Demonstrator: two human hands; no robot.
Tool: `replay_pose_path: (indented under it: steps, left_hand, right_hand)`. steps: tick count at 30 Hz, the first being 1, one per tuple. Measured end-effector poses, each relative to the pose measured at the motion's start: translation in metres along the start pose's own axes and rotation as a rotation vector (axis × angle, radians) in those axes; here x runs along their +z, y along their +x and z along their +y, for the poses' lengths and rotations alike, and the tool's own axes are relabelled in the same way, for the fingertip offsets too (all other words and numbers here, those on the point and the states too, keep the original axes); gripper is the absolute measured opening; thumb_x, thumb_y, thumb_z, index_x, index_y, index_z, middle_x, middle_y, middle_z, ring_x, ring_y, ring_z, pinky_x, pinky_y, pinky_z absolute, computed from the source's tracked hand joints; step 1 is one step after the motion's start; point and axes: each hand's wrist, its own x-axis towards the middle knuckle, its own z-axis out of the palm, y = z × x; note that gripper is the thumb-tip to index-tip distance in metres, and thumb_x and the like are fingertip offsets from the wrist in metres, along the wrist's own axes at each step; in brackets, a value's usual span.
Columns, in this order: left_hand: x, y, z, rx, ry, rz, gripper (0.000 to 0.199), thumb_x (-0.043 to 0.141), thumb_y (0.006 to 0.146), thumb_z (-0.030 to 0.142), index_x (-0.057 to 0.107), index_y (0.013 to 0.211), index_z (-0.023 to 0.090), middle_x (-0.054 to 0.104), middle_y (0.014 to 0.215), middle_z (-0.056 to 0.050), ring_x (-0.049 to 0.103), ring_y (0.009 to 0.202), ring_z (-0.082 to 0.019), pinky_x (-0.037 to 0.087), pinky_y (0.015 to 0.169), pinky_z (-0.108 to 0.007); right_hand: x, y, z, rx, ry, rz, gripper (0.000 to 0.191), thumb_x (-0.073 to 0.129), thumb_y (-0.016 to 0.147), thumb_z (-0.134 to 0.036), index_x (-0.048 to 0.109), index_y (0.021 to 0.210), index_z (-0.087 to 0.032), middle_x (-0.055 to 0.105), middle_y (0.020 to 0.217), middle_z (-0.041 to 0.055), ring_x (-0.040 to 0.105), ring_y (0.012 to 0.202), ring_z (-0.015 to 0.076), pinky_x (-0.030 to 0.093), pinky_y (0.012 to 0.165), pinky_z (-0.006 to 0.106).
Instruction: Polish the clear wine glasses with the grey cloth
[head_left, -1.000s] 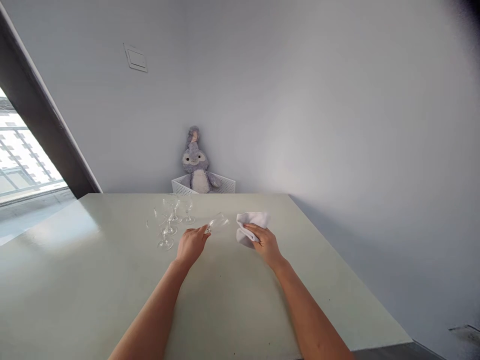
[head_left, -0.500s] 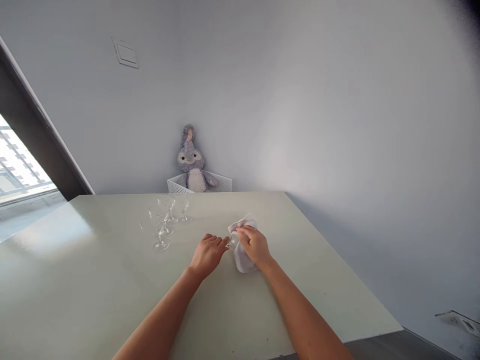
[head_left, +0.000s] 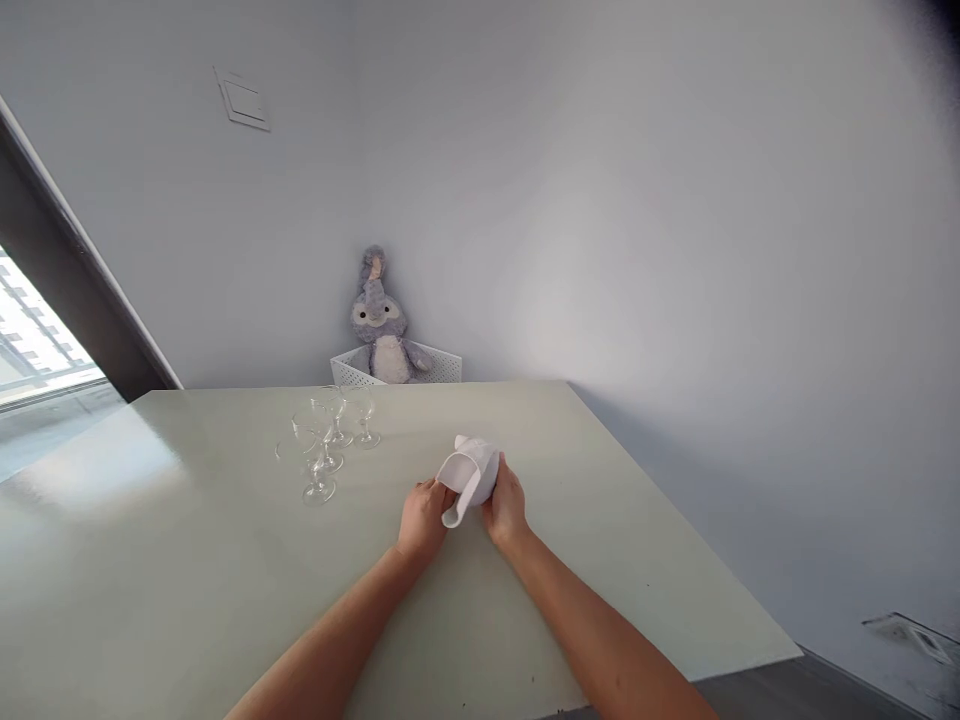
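A white cloth (head_left: 480, 478) is bunched up in front of me, its near edge folded over and hanging down. My right hand (head_left: 507, 503) is closed around the cloth's right side. On its left side, my left hand (head_left: 423, 518) has its fingers curled in under the cloth's edge. The stemmed glass seen in my left fingers a moment ago is now covered by the cloth and the fingers. Farther left, several clear stemmed glasses (head_left: 319, 490) stand upright in a cluster on the table, apart from my hands.
The pale, glossy table (head_left: 622, 590) has its right edge near the wall. Behind the far edge, a grey plush toy (head_left: 390, 355) sits in a white perforated basket (head_left: 448, 368). A dark-framed window (head_left: 45, 330) is at the left.
My right hand has turned to cup the cloth from the right, and the cloth now wraps over the glass. My left hand has shifted slightly right. The standing glasses have stayed put.
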Motion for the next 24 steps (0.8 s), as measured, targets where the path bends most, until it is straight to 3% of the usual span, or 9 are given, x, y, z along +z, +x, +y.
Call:
replay_pose_path:
  steps: [3, 6, 9, 11, 13, 17, 21, 24]
  left_hand:
    - [0.001, 0.0, 0.004, -0.011, -0.132, 0.038, 0.019, 0.041, 0.075, 0.013, 0.059, 0.08, 0.017, 0.062, 0.077, -0.007, 0.057, 0.071, -0.021, 0.041, 0.062, -0.031]
    - [0.0, 0.0, 0.01, 0.021, -0.262, 0.166, 0.027, 0.043, 0.077, 0.017, 0.056, 0.101, 0.019, 0.06, 0.099, -0.008, 0.055, 0.091, -0.022, 0.043, 0.077, -0.035]
    - [-0.007, 0.001, 0.011, 0.051, -0.282, 0.225, 0.04, 0.053, 0.072, 0.021, 0.052, 0.112, 0.022, 0.045, 0.126, -0.009, 0.039, 0.116, -0.026, 0.032, 0.094, -0.043]
    - [-0.013, 0.005, 0.007, 0.045, -0.385, 0.138, 0.041, 0.056, 0.071, 0.024, 0.054, 0.111, 0.023, 0.04, 0.132, -0.007, 0.034, 0.121, -0.027, 0.028, 0.098, -0.044]
    - [-0.021, 0.009, -0.001, -0.032, -0.61, 0.018, 0.036, 0.049, 0.076, 0.03, 0.056, 0.11, 0.022, 0.045, 0.128, -0.007, 0.041, 0.116, -0.026, 0.034, 0.094, -0.043]
    - [-0.033, 0.015, -0.013, -0.185, -1.035, -0.037, 0.047, 0.039, 0.082, 0.042, 0.046, 0.122, 0.019, 0.055, 0.118, -0.01, 0.047, 0.112, -0.025, 0.038, 0.091, -0.041]
    - [-0.036, 0.014, -0.011, -0.221, -1.248, -0.224, 0.067, 0.06, 0.07, 0.043, 0.036, 0.127, 0.017, 0.053, 0.12, -0.017, 0.053, 0.105, -0.029, 0.042, 0.086, -0.042]
    - [-0.031, 0.012, -0.007, -0.282, -1.27, -0.149, 0.063, 0.067, 0.066, 0.035, 0.041, 0.119, 0.017, 0.055, 0.117, -0.016, 0.054, 0.104, -0.027, 0.043, 0.087, -0.041]
  right_hand:
    - [0.014, -0.011, 0.003, 0.018, 0.153, -0.014, 0.049, 0.036, 0.08, -0.058, 0.058, 0.096, -0.018, 0.062, 0.092, 0.0059, 0.056, 0.09, 0.0198, 0.044, 0.079, 0.032]
    - [0.023, -0.02, 0.005, -0.013, 0.134, -0.192, 0.044, 0.049, 0.076, -0.053, 0.056, 0.104, -0.02, 0.062, 0.097, 0.0047, 0.055, 0.095, 0.019, 0.042, 0.084, 0.032]
    - [0.021, -0.017, 0.007, 0.06, 0.1, -0.224, 0.042, 0.057, 0.071, -0.049, 0.059, 0.099, -0.018, 0.063, 0.091, 0.0045, 0.056, 0.088, 0.0191, 0.043, 0.078, 0.031]
    - [0.015, -0.011, 0.006, 0.104, 0.118, -0.217, 0.039, 0.06, 0.069, -0.048, 0.06, 0.093, -0.016, 0.064, 0.082, 0.0038, 0.057, 0.078, 0.0179, 0.044, 0.072, 0.029]
    - [0.007, -0.004, 0.002, 0.137, 0.144, -0.25, 0.036, 0.063, 0.067, -0.045, 0.061, 0.087, -0.016, 0.062, 0.074, 0.0018, 0.056, 0.067, 0.0148, 0.043, 0.065, 0.027]
    - [-0.005, -0.002, -0.011, 0.239, 0.131, -0.417, 0.035, 0.066, 0.064, -0.044, 0.061, 0.081, -0.014, 0.06, 0.068, 0.0005, 0.052, 0.057, 0.0113, 0.039, 0.057, 0.024]
    - [-0.006, -0.008, -0.017, 0.218, -0.138, -0.629, 0.036, 0.061, 0.069, -0.046, 0.061, 0.083, -0.013, 0.061, 0.071, 0.0025, 0.054, 0.061, 0.0137, 0.039, 0.059, 0.026]
    - [-0.005, -0.009, -0.019, -0.076, -0.648, -0.528, 0.024, 0.053, 0.077, -0.038, 0.059, 0.084, -0.016, 0.062, 0.077, 0.0037, 0.055, 0.07, 0.0178, 0.039, 0.066, 0.03]
